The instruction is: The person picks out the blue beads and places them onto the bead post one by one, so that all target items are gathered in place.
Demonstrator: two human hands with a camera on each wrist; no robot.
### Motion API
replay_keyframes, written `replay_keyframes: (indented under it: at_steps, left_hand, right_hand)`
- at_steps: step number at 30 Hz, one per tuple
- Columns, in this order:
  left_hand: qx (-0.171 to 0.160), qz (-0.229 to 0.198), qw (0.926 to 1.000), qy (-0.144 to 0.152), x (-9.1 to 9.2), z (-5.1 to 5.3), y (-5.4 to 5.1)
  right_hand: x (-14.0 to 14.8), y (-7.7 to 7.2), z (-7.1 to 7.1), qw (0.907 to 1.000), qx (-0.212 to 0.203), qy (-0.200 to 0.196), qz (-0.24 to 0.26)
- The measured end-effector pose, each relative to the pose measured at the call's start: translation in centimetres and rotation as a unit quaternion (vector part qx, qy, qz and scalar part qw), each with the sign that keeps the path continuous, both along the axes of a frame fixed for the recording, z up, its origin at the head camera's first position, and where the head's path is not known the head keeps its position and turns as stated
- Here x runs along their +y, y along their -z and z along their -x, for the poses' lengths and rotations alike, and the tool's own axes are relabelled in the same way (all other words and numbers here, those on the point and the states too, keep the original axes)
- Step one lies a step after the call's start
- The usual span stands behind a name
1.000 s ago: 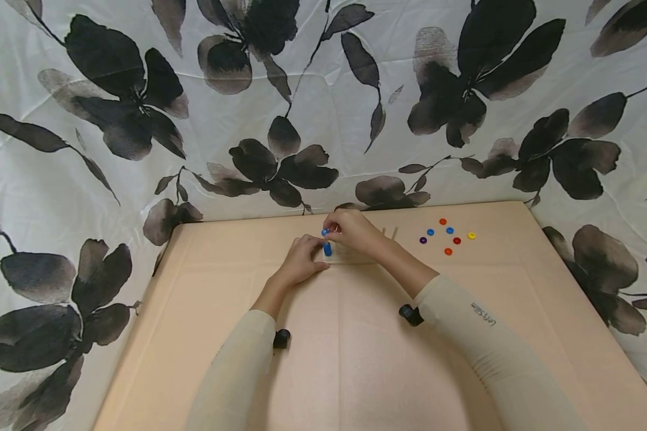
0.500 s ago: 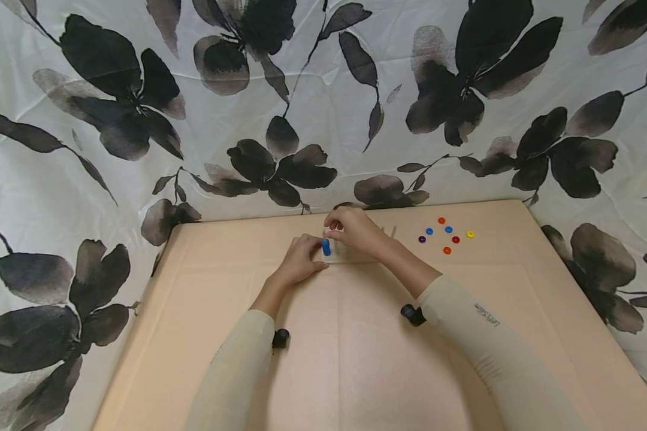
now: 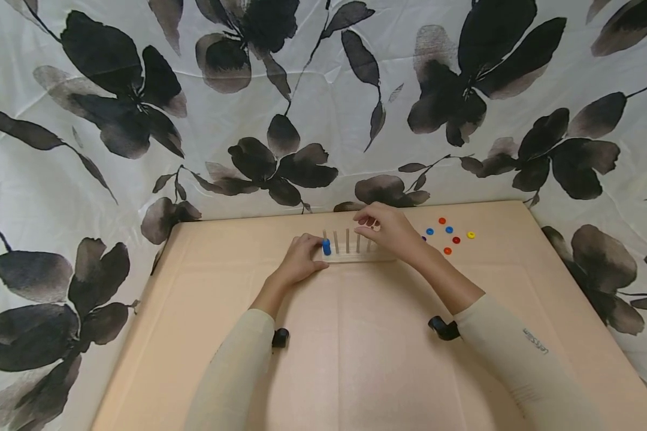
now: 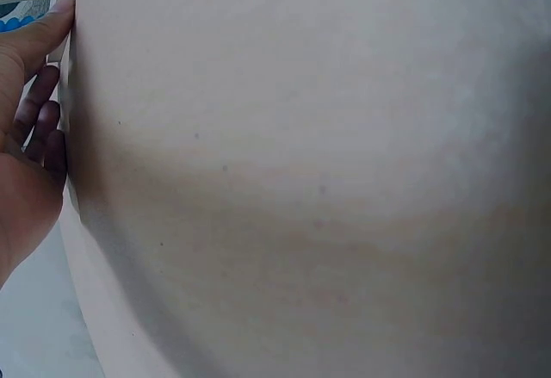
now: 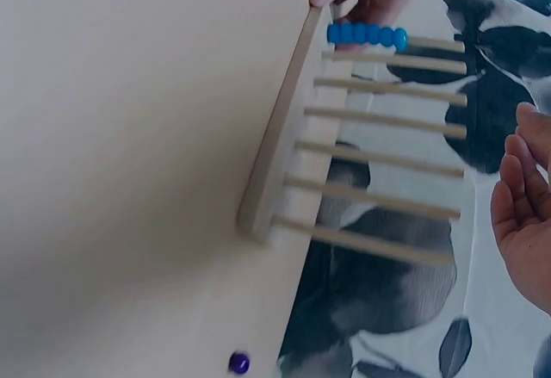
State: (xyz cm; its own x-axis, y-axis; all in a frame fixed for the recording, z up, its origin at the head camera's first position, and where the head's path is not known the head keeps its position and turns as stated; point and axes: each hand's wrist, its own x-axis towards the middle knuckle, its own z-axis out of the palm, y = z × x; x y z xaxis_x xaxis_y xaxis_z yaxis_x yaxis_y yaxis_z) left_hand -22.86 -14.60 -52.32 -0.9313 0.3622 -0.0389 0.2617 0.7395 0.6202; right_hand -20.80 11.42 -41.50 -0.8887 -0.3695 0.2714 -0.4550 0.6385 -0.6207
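Observation:
A wooden peg rack stands near the far edge of the table, with a row of upright pegs. On its leftmost peg sits a stack of blue beads, clearer in the right wrist view as several touching beads with bare peg above them. My left hand grips the rack's left end, thumb on the front of the base in the left wrist view. Above the rack's right part, my right hand hovers with loosely bent fingers; nothing shows between them in the right wrist view. The other pegs carry no beads.
Right of the rack lie several loose beads: blue, orange, red and yellow. A purple bead shows in the right wrist view. Behind the table hangs a floral cloth.
My right hand first held a blue bead at the top of the leftmost peg. The bead dropped onto the stack, and the hand moved right. My left hand stayed put.

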Motion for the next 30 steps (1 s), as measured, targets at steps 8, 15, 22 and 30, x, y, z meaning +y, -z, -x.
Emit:
replay_keyframes:
  at_steps: [8,15,22,30]
  left_hand:
    - [-0.007,0.003,1.0,0.005,0.1,-0.1,0.1]
    - [-0.005,0.002,1.0,0.001,0.1,-0.1,-0.4]
    - [-0.003,0.007,1.0,0.006,0.0,0.0,-0.3]
    - [-0.002,0.009,1.0,0.004,0.0,-0.1,-0.2]
  right_hand:
    - [4.4,0.5,-1.8,0.9985,0.028,0.044,0.019]
    - [8.2,2.2,-2.5,0.9912,0.069,0.093,0.065]
    - [11.7,4.5,-2.0,0.9855,0.081,0.125,0.08]
    - [14.1,6.5,-0.7,0.9898,0.047,0.129,0.039]
